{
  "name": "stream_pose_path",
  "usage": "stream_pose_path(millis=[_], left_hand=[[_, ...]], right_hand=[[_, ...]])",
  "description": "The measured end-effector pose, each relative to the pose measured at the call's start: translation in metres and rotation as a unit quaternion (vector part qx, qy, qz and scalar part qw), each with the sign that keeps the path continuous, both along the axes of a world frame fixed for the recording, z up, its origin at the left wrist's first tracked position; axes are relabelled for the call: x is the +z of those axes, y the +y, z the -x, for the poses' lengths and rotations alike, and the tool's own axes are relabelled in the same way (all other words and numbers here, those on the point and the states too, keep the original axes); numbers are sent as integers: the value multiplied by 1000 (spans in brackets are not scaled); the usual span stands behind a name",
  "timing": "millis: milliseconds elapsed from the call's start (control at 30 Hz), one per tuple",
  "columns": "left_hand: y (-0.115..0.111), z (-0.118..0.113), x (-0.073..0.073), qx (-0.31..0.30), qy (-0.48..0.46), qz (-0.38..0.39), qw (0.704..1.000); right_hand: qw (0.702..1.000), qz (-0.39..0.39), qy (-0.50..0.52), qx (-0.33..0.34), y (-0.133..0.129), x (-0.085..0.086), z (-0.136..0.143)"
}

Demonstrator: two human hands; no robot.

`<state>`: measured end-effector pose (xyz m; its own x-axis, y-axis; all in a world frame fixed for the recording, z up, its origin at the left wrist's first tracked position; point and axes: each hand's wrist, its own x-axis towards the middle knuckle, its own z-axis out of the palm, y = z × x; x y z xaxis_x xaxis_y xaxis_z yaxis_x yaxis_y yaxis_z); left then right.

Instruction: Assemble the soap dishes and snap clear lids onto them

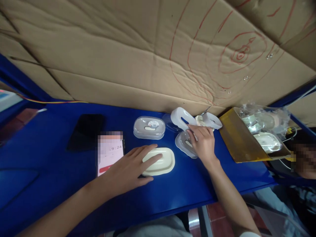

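Note:
My left hand (138, 164) rests with spread fingers on and around a cream oval dish (169, 161), shaped like a soap dish, which lies on the blue table. In my right hand (203, 141), the fingers are closed on the edge of a pale grey oval dish with a slot (178, 115), which is tilted up off the table. Just under that hand lies another grey oval dish (184, 144), partly covered by the fingers. A clear-covered oval case (149, 128) with a round label stands to the left.
Behind my right hand are a white oval ring-shaped part (214, 121) and a small cream piece (199, 120). A cardboard box (232, 138) holds plastic-wrapped dishes (268, 143). A lit phone (111, 153) and a dark phone (86, 131) lie left. A cardboard wall (111, 49) closes the back; another person sits at right.

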<state>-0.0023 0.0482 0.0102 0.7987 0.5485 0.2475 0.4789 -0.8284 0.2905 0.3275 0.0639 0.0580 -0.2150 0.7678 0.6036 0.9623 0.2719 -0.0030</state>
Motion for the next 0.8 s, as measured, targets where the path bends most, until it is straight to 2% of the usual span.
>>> stream_pose_path(millis=[67,233,333,500,567,667,800], left_hand=[[0,-1,-1,0,5,18,1000],[2,0,-7,13,5,52,999],[5,4,-5,40,7,58,997],[12,13,9,101,-14,45,994],[14,17,11,89,-31,32,995],[14,18,7,25,-36,9,999],[12,15,4,-31,-15,-25,999]], right_hand=[[999,-42,4,2,-5,-4,-6],[997,-71,3,28,-9,-5,-5],[993,-67,-19,97,-22,1,8],[964,26,-61,258,-51,8,39],[953,45,-65,292,-57,5,48],[944,62,-63,317,-59,-2,55],[931,140,-64,331,-59,-9,57]])
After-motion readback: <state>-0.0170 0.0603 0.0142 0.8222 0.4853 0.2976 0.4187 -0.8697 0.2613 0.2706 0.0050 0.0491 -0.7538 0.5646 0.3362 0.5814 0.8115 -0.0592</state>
